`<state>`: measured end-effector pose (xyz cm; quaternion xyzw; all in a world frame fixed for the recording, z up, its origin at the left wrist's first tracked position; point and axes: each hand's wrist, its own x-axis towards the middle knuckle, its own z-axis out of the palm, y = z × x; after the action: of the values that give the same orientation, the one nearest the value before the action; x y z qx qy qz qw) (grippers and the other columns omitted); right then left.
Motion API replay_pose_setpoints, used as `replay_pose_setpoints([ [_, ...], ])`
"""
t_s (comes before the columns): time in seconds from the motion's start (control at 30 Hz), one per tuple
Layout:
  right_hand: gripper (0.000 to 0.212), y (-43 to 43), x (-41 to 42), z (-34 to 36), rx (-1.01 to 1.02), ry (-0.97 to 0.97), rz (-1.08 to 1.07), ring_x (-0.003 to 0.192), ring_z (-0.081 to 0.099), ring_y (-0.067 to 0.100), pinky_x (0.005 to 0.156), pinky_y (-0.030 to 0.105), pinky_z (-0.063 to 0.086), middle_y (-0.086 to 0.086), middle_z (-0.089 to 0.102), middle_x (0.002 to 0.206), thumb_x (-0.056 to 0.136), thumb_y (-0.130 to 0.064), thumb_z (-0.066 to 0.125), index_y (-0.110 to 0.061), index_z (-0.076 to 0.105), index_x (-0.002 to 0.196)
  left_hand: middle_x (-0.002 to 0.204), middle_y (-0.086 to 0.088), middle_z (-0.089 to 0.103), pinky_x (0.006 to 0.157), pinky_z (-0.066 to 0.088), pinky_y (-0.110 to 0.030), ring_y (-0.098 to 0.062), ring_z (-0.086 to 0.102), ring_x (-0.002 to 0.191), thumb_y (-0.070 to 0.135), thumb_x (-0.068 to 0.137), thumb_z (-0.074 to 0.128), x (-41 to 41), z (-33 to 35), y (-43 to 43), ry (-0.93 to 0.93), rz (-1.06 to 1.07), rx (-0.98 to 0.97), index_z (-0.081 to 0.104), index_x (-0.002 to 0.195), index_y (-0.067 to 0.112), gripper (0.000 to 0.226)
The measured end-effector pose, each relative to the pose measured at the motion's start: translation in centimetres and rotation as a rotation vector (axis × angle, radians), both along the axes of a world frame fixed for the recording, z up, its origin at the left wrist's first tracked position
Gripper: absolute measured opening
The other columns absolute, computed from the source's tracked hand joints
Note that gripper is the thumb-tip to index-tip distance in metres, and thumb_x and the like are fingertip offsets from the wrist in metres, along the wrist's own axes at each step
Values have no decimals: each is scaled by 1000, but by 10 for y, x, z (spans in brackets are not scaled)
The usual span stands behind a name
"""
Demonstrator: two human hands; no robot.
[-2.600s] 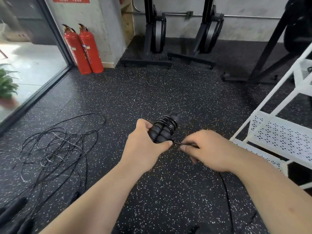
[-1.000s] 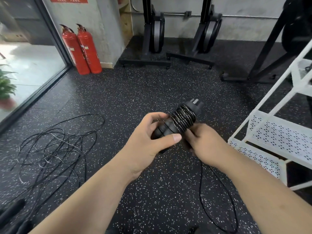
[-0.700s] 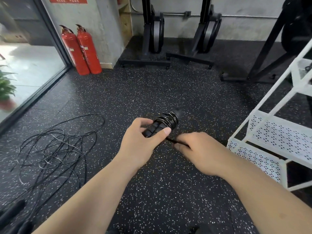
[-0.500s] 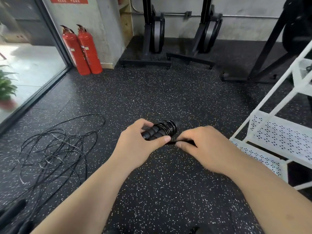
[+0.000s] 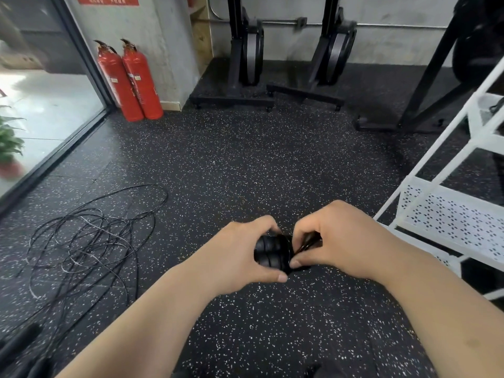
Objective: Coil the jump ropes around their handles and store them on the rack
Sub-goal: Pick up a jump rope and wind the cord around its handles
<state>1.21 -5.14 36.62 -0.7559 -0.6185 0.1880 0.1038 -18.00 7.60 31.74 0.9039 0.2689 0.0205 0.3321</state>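
Over on my left the loose ropes (image 5: 81, 241) lie in a tangle on the floor (image 5: 245, 173), well apart from what I am working on, so they can wait. My left hand (image 5: 234, 257) is wrapped round the handles (image 5: 270, 253) of the rope I am coiling, fingers over the top and thumb underneath, holding the pair low in front of me above the floor. I judge the grip should stay firm but not shift, because if the two handles slide against each other the turns already on them will slacken. Just beside it, my right hand (image 5: 346, 241) pinches the cord (image 5: 306, 244) between thumb and fingertips, right up against the wound part. This looks like the last stretch of the wrap, though I cannot see how much cord is left, since my fingers hide it. To finish well I would lay each turn snug against the one before, pull it taut, and then tuck the end under a turn so it locks. The risk, I think, is letting go with the right hand before the end is caught, which would let the coil spring loose. The white rack (image 5: 450, 222) stands near on my right, its perforated shelf within easy reach, and the bundle goes there only once the end holds on its own.
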Motion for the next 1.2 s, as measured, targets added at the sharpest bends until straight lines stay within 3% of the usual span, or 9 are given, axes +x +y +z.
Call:
replay_pose_setpoints([
  [0.17,24,2,-5,-2,4,-70,35,77,61,-1,71,28,53,-21,67,75,78,-59,87,-43,74,89,92,16,72,80,59,-34,-4,66,85,63,70,92,6,-6,-8,42,64,-3,52,115,42,64],
  [0.3,26,4,-9,0,5,-101,55,75,62,1,72,35,56,-19,68,78,80,-60,84,-40,72,89,100,13,68,59,51,-24,-7,67,78,69,67,89,7,-6,-7,119,213,-95,52,116,39,68],
  [0.47,25,4,-9,1,38,-108,65,77,60,1,72,35,55,-19,67,77,84,-61,79,-39,71,89,99,12,68,59,50,-28,-9,68,79,76,58,88,5,-2,2,144,284,-155,53,107,41,69],
  [0.6,24,4,-12,0,35,-122,109,86,58,3,77,37,54,-17,68,83,86,-62,77,-40,69,90,104,17,68,71,59,-30,-4,68,86,76,65,86,5,-1,-4,208,155,-124,58,114,43,66],
  [0.73,27,0,-6,1,2,11,80,74,62,-1,69,31,53,-20,69,75,78,-63,85,-41,74,87,108,19,69,89,59,-35,0,66,98,77,69,84,4,-1,-8,178,-40,-110,59,116,46,62],
  [0.83,29,-1,5,2,-5,138,30,74,65,-2,70,31,54,-23,71,76,70,-62,91,-40,77,82,103,24,68,82,53,-25,7,62,93,70,72,87,1,6,-8,111,-97,-94,56,116,48,58],
  [0.97,39,-3,13,3,30,192,-12,68,63,2,64,27,51,-17,70,70,60,-64,96,-34,75,75,112,29,69,90,51,-27,6,61,103,68,68,91,2,11,-10,58,-129,-139,50,117,52,66],
  [1.1,44,-3,14,2,47,212,-14,64,62,4,64,33,54,-14,70,68,58,-69,94,-33,73,73,101,28,67,77,43,-24,8,57,95,69,64,93,2,11,-14,66,-130,-152,52,106,53,61],
  [1.2,43,-3,15,-1,80,223,-23,63,61,3,62,28,49,-15,69,68,60,-68,93,-32,72,71,95,25,68,71,43,-24,5,59,85,66,66,93,1,13,-13,52,-122,-169,57,104,50,55],
])
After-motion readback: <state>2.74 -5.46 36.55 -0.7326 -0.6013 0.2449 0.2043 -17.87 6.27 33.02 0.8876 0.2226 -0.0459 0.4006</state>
